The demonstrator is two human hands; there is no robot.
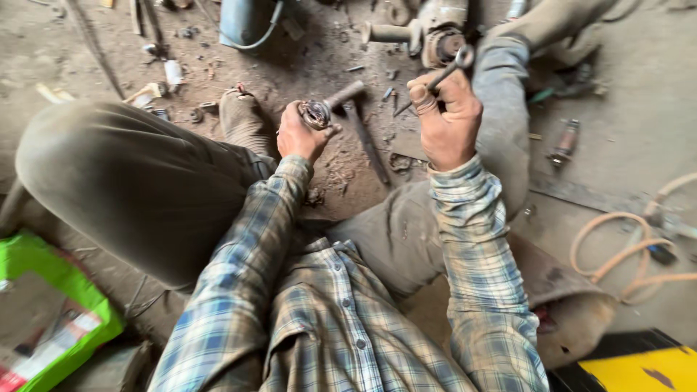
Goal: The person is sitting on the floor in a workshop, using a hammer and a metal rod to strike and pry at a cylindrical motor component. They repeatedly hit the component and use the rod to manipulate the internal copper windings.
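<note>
Your left hand (301, 134) grips the heavy, rigid copper-wound motor armature (319, 111) around its body; right hand (446, 116) clenches the stiff grey steel ring spanner (450, 67) mid-shank.

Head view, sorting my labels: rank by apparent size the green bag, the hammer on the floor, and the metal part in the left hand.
1. green bag, though nearness to the camera inflates it.
2. hammer.
3. metal part in the left hand.

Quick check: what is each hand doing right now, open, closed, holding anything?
Left hand: closed around a small motor part with a shaft.
Right hand: closed around a metal wrench, raised.
</note>
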